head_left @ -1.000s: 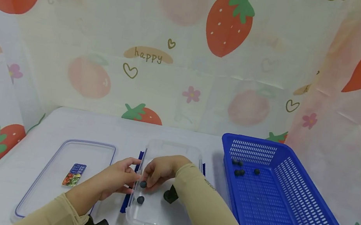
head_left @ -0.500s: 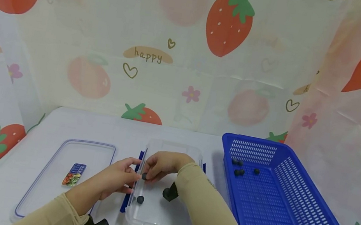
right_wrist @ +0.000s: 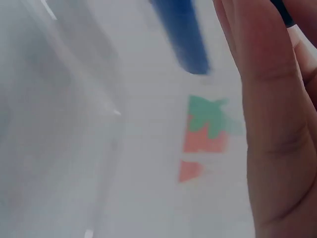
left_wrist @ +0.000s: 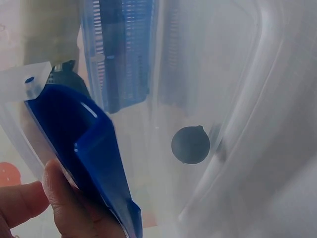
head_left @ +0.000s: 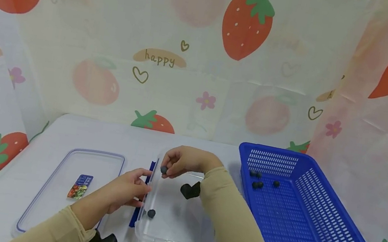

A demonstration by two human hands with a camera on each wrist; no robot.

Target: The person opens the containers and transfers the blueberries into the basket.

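Head view: right hand (head_left: 187,163) raised over the far left part of the clear plastic container (head_left: 175,236), thumb and fingertips pinching one dark blueberry (head_left: 164,169) above the container's left rim. Left hand (head_left: 125,194) braces that container from the left side, fingers curled on its blue clip latch (head_left: 135,213), near the middle of the table's (head_left: 108,133) front edge. One blueberry left on the container floor (head_left: 151,213), close to the left wall. Blue perforated basket (head_left: 301,214) sits along the table's right edge with four blueberries (head_left: 258,181) at its far end. Container lid (head_left: 71,186), carrying a small sticker, lies flat toward the left edge. Left wrist view: fingers (left_wrist: 64,198) pressed on the blue latch (left_wrist: 89,148); the remaining berry (left_wrist: 190,145) shows through the clear wall. Right wrist view: blurred, only fingers (right_wrist: 267,119) close together; berry itself not made out here. Judged progress: four berries look moved across, one in hand and not yet over the basket, one more to fetch, so well past halfway
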